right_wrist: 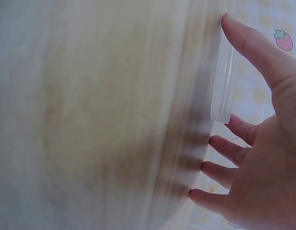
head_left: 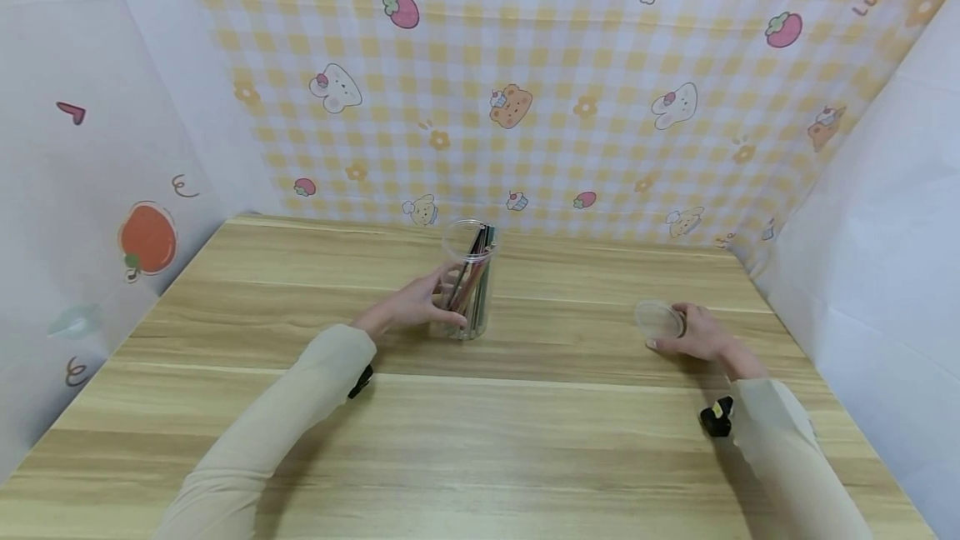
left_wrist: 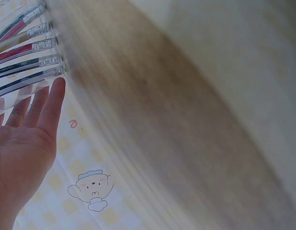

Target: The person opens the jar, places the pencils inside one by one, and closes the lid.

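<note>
A tall clear plastic jar [head_left: 484, 294] stands upright on the table, left of centre, with several pencils [head_left: 467, 290] leaning inside. Their silvery ends are down at the jar's base in the left wrist view. My left hand [head_left: 416, 300] is around the jar's left side, thumb in front and fingers behind it. In the left wrist view the thumb is out of frame. Far to the right, my right hand [head_left: 697, 332] holds a round clear lid [head_left: 657, 320] by its edge, between thumb and index finger. The other fingers [right_wrist: 217, 200] are spread below the lid.
The wooden table [head_left: 480, 457] runs up to a yellow checked backdrop [head_left: 555, 157]. White sheets [head_left: 877, 207] hang at both sides. A black wrist camera [head_left: 717, 417] sits under the right wrist, and another black device [head_left: 361, 382] under the left.
</note>
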{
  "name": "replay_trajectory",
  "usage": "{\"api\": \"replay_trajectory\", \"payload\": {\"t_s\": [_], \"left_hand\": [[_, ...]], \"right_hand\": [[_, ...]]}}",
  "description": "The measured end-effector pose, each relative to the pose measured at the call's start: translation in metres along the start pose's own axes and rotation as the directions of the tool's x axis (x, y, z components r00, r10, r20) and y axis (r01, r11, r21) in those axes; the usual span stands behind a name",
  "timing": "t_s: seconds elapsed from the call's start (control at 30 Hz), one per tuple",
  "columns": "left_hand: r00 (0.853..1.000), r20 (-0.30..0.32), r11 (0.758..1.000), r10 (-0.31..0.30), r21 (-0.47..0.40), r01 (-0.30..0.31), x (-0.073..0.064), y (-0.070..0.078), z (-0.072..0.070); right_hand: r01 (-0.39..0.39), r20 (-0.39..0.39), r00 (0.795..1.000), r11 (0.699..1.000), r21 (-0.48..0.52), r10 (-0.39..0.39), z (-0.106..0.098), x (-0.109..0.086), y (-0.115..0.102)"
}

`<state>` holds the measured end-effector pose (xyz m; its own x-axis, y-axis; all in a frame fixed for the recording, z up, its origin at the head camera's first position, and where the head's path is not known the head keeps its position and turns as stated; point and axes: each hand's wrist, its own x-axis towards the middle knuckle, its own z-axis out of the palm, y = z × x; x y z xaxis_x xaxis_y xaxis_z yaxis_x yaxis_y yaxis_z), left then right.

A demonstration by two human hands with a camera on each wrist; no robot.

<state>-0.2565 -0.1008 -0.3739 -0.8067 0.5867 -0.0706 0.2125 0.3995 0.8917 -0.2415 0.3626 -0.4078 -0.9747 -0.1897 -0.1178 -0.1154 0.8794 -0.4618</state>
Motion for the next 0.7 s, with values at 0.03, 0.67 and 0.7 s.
{"api": "replay_trajectory", "payload": {"t_s": [0.03, 0.67, 0.7], "left_hand": [[1.0, 0.0, 1.0, 0.0, -0.001, 0.0, 0.0, 0.0, 0.0], [1.0, 0.003, 0.999, 0.026, 0.025, -0.026, -0.002, 0.003, 0.0], [1.0, 0.003, 0.999, 0.03, 0.025, -0.03, -0.002, 0.003, 0.0]], "right_hand": [[-0.002, -0.001, 1.0, 1.0, -0.004, 0.002, 0.0, 0.001, 0.0], [0.109, -0.071, 0.993, 0.967, 0.232, -0.095, -0.004, 0.001, -0.011], [0.115, -0.072, 0.992, 0.961, 0.25, -0.1, -0.005, 0.001, -0.013]]}}
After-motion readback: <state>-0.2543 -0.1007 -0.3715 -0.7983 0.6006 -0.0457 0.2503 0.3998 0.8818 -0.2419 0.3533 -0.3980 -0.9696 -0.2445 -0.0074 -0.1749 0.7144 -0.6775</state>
